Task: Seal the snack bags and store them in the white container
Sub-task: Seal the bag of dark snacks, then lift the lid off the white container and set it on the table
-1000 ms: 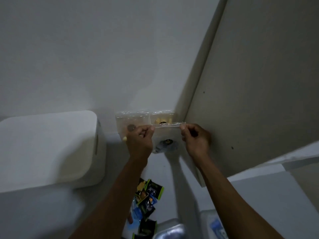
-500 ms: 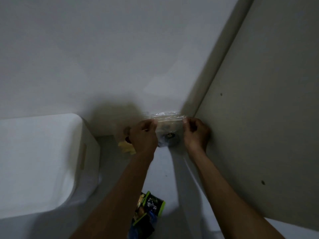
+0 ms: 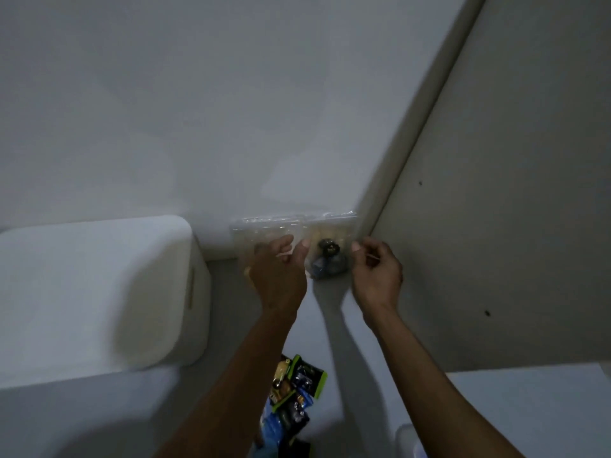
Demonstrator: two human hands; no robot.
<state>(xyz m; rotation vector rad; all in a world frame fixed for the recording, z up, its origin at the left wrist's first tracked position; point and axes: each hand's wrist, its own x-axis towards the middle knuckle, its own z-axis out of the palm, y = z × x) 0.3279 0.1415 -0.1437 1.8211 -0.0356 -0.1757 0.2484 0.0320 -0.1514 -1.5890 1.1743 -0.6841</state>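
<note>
A clear snack bag [image 3: 327, 261] with dark pieces inside stands on the grey surface, leaning on the white wall in the corner. Two more clear bags [image 3: 264, 228] lean on the wall behind it. My left hand [image 3: 281, 276] hovers just left of the dark-snack bag, thumb and fingers apart. My right hand [image 3: 377, 276] is just right of the bag with its fingers loosely curled, and nothing shows in its grip. The white container [image 3: 99, 292] sits at the left with its lid on.
Several green, black and blue snack packets [image 3: 294, 395] lie on the surface between my forearms. A beige side panel [image 3: 496, 226] closes off the right. A pale plastic edge [image 3: 408, 441] shows at the bottom right.
Both hands pinched the top of the dark-snack bag before. They have since dropped lower and come off its top edge, and the bag now stands against the wall.
</note>
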